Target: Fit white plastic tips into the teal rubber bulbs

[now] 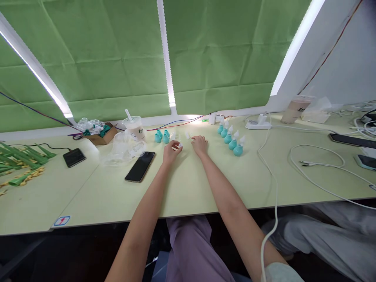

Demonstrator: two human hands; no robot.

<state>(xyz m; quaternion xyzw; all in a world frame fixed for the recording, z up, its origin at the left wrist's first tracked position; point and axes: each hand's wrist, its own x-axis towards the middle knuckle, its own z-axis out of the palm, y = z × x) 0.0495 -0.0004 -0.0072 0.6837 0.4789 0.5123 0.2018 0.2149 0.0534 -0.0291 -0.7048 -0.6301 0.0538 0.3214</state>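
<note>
My left hand (172, 152) is closed, with a small white plastic piece (180, 145) pinched at its fingertips. Just right of it, my right hand (200, 145) rests low over the table, fingers apart and slightly bent. Its fingertips are beside some small white pieces (187, 135), and no held thing shows in it. Several teal bulbs (166, 138) without tips stand in a group behind my left hand. To the right, a slanting row of teal bulbs (238, 150) carries white pointed tips (242, 140).
A black phone (140, 167), a crumpled clear bag (122, 149) and a drink cup (135, 127) lie left. Farther left are a cardboard box (102, 136) and green plastic parts (23, 156). White cables (276, 176) and a power strip (258, 124) occupy the right.
</note>
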